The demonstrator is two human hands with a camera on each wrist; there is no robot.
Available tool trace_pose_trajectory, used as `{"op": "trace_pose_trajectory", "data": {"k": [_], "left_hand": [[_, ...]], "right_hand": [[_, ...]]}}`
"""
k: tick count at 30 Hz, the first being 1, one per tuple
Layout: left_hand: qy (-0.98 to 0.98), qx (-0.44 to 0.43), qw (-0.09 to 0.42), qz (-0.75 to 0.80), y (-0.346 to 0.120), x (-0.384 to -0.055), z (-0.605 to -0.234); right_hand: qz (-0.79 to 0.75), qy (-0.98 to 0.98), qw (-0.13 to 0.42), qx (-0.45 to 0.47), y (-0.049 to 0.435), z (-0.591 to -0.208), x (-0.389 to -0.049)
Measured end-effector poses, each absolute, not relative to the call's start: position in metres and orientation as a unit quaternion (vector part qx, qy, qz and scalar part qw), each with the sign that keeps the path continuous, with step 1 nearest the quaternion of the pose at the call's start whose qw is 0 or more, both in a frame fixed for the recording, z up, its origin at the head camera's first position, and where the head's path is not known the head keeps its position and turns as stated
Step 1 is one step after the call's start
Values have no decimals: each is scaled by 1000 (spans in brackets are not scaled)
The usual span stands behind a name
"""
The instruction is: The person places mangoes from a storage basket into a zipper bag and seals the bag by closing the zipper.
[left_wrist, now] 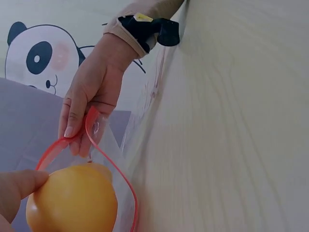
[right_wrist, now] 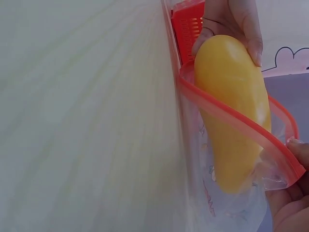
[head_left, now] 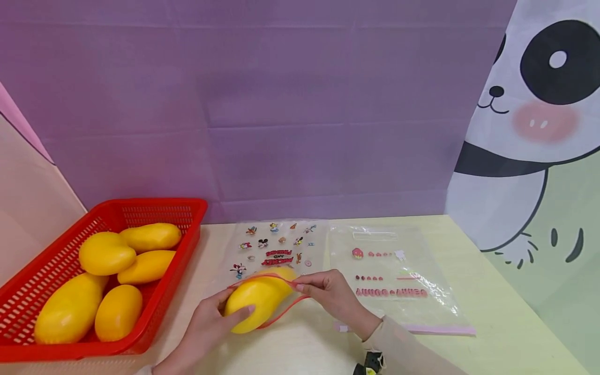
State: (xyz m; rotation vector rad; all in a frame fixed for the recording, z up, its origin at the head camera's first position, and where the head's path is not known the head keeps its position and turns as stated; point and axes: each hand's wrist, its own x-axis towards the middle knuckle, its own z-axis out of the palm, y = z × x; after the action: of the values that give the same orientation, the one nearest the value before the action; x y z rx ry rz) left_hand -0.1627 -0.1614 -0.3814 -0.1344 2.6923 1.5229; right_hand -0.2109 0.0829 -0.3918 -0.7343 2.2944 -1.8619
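My left hand (head_left: 206, 320) grips a yellow mango (head_left: 258, 302) by its near end, thumb on top. The mango's far end is inside the mouth of a clear zip bag (right_wrist: 231, 208) printed with small cartoon figures. A red zip strip (right_wrist: 231, 116) edges the mouth, which gapes around the fruit. My right hand (head_left: 335, 299) pinches a corner of that strip between thumb and fingers, also seen in the left wrist view. The bag's printed body lies on the table beyond the mango.
On the left stands a red basket (head_left: 187, 260) with several yellow mangoes (head_left: 70, 307) in it. A second clear zip bag (head_left: 398, 312), with a pink zip edge, lies flat on the pale table (head_left: 506, 333) at right. Behind hangs a purple cloth (head_left: 281, 130).
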Motion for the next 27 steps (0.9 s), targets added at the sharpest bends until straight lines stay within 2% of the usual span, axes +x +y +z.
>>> {"op": "trace_pose_trajectory", "data": {"k": [8, 14, 22, 27], "left_hand": [[870, -54, 12, 490, -153, -164, -384], [910, -22, -26, 412, -145, -163, -384], [935, 55, -107, 334, -137, -164, -387], [938, 59, -112, 322, -133, -167, -387]], "right_hand": [[-614, 748, 49, -247, 82, -393, -211], [-619, 743, 55, -246, 82, -392, -210], [-620, 740, 54, -254, 82, -394, -211], [-618, 743, 56, -250, 83, -395, -212]]}}
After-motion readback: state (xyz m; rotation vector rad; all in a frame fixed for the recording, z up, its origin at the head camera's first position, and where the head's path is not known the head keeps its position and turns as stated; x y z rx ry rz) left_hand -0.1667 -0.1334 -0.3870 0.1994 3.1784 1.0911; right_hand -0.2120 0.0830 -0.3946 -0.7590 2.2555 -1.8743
